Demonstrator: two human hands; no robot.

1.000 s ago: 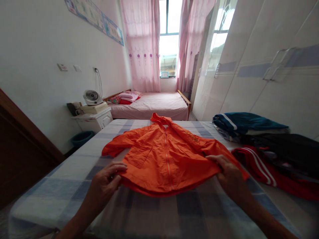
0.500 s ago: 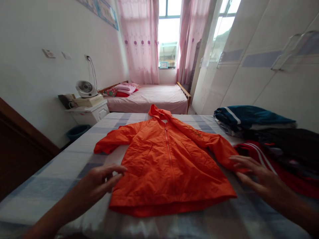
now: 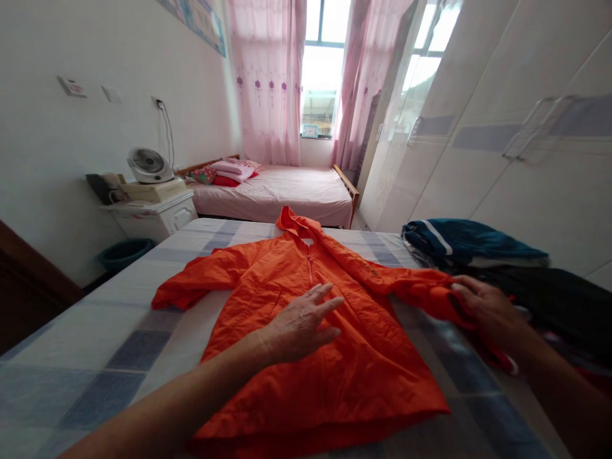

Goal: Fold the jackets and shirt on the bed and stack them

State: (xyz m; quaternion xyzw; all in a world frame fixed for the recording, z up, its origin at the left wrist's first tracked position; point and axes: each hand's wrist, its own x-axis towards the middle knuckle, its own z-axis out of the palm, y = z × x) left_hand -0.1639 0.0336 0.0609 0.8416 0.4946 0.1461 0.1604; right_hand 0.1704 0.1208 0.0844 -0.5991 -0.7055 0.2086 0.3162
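An orange zip-up jacket lies front side up on the bed, its collar pointing away from me and its hem near me. My right hand grips the cuff end of the sleeve on the right, which is stretched out sideways. Over the middle of the jacket, by the zip, is my left hand, fingers spread and holding nothing. Whether it touches the cloth I cannot tell. The sleeve on the left rests bent on the sheet.
The bed has a blue and white checked sheet. Folded dark clothes are piled at the right, beside white wardrobes. A pink-covered bed stands beyond. At the left are a fan on a cabinet and a bin.
My left hand has moved right, from the jacket's left edge to over its middle. My right hand has closed on the sleeve end, and that sleeve is now raised and straighter.
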